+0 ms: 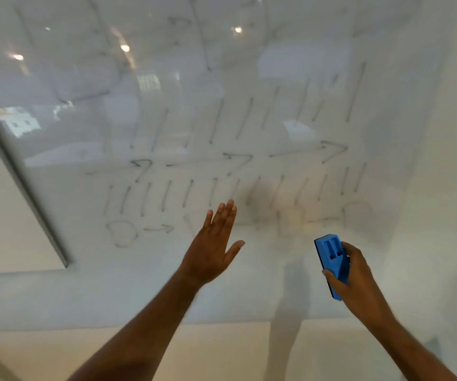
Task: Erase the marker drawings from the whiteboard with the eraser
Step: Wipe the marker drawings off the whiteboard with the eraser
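We find the whiteboard (249,119) filling most of the head view, its glossy face carrying ceiling-light reflections and its grey frame edge (21,177) running down the left side. The marker drawings (221,171) are all in place: rows of slanted strokes, 3 arrow shapes across the middle, and rounded outlines with a small arrow along the bottom row. We see no wiped patch we can confirm; a faint smudge sits right of centre, cause unclear.

The eraser (331,264) is a blue block with a moulded, ribbed back, held in the right hand (359,273) below the lowest row of marks. The fingers wrap one long side and the thumb presses the other, so the hand is closed around the body. We cannot tell whether the pad touches the board or stands just off it.

The left hand (213,248) is empty, palm toward the board, 4 fingers straight and close together, thumb spread wide. Whether it rests on the surface we cannot tell.

In our judgement the eraser is light and stiff in the shell, with a soft pad beneath. The present hold across the long sides suits it. The glossy board will offer little resistance, so flat, even pressure is called for; a tilted pad would likely smear.
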`<action>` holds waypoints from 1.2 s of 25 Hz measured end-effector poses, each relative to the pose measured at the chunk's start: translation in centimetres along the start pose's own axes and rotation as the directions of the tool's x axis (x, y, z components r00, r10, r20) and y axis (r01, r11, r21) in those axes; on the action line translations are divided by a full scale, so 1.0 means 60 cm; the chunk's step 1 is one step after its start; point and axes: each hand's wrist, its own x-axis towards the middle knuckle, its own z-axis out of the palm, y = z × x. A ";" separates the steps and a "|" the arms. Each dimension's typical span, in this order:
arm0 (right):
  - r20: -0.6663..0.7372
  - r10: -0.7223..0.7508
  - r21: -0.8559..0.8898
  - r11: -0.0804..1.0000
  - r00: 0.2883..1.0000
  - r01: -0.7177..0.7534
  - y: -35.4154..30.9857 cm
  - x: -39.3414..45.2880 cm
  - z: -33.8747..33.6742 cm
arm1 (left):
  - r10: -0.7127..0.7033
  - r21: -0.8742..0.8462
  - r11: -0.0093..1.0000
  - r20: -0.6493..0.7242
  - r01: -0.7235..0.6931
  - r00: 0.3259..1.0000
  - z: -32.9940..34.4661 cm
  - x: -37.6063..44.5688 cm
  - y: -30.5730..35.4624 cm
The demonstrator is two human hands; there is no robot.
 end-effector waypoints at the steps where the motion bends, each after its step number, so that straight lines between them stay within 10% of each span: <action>1: -0.009 -0.047 0.015 0.999 0.999 0.047 -0.033 0.010 -0.002 | -0.008 0.014 1.000 -0.038 0.009 0.999 -0.026 0.010 -0.020; 18: -0.157 -0.593 -0.080 0.804 0.790 0.589 -0.586 0.140 0.144 | -0.133 0.150 0.951 -0.589 0.269 0.797 -0.470 0.098 -0.587; 30: -0.296 -0.858 -0.388 0.509 0.419 0.768 -0.928 0.276 0.174 | -0.022 0.189 0.950 -0.754 0.249 0.657 -0.594 0.232 -0.732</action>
